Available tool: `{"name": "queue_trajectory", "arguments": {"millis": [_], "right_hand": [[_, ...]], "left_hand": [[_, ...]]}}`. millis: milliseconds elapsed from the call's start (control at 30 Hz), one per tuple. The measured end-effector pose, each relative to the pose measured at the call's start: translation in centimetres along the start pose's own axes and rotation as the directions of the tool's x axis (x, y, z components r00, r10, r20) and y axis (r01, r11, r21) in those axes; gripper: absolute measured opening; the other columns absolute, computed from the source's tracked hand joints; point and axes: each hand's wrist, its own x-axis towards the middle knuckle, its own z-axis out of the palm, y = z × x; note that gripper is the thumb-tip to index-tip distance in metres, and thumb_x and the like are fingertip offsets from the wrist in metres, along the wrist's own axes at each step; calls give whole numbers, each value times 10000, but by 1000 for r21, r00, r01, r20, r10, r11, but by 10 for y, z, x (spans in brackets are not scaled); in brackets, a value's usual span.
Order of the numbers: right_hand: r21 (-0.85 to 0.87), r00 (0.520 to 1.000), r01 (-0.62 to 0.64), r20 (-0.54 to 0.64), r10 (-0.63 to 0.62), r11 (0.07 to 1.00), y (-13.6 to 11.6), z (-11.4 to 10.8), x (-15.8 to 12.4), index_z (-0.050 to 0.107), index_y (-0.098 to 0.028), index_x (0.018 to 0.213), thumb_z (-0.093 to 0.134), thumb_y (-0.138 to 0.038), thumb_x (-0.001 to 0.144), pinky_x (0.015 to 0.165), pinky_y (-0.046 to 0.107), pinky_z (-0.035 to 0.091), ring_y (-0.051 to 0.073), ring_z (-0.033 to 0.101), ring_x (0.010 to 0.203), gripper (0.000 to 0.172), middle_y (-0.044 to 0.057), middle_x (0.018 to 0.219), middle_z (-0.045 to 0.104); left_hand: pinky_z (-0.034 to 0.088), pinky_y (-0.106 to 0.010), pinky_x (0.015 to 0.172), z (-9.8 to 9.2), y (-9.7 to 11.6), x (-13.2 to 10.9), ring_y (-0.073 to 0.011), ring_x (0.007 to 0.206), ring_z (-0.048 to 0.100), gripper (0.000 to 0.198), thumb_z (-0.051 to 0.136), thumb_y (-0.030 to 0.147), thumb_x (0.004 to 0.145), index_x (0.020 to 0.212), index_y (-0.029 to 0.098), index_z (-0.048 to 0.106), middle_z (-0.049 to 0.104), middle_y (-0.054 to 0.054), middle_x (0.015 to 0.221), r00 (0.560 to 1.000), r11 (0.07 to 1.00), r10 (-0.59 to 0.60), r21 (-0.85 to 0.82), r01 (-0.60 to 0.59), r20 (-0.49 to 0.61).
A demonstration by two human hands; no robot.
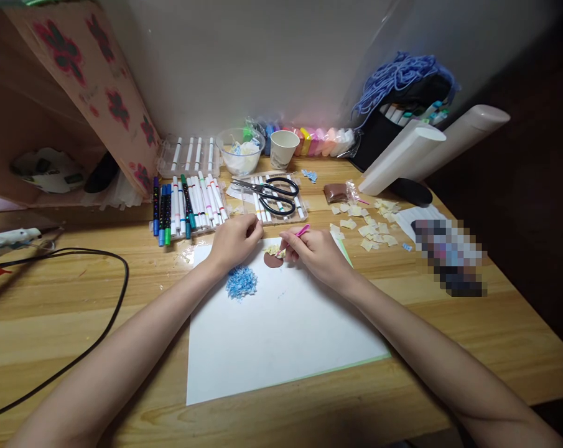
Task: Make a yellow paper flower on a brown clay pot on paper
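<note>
On the white paper lies a flat brown clay disc with pale yellow scraps stuck along its upper part. My right hand pinches a thin pink clay tool, its tip down at the yellow scraps. Curled and resting at the paper's top edge, my left hand is left of the disc; its fingertips are turned away, so anything in them is hidden. Just below my left hand sits a round patch of crumpled blue paper bits.
Black-handled scissors lie on a marker case behind my hands, with several markers to the left. A paper cup and clear bowl stand behind. Loose yellow paper pieces lie right. A black cable loops at left.
</note>
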Motion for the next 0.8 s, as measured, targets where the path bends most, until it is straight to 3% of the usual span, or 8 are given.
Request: {"name": "queue_trajectory", "arguments": {"millis": [500, 800], "right_hand": [[30, 997, -59, -53, 61, 998, 3, 1, 1, 640, -146, 666, 411, -460, 904, 528, 229, 431, 120, 583, 507, 456, 31, 563, 642], [-28, 999, -8, -40, 7, 1000, 0, 3, -1, 618, -165, 608, 392, -496, 903, 554, 237, 418, 123, 579, 513, 498, 22, 550, 639]], "left_hand": [[231, -260, 529, 1, -1, 0, -125, 553, 414, 311, 391, 318, 870, 600, 178, 456, 504, -3, 581, 1000, 1000, 9, 12, -9, -16], [268, -261, 554, 0, 0, 0, -143, 586, 454, 303, 372, 328, 873, 616, 187, 450, 538, -13, 615, 1000, 1000, -2, 26, 1, 15]]}}
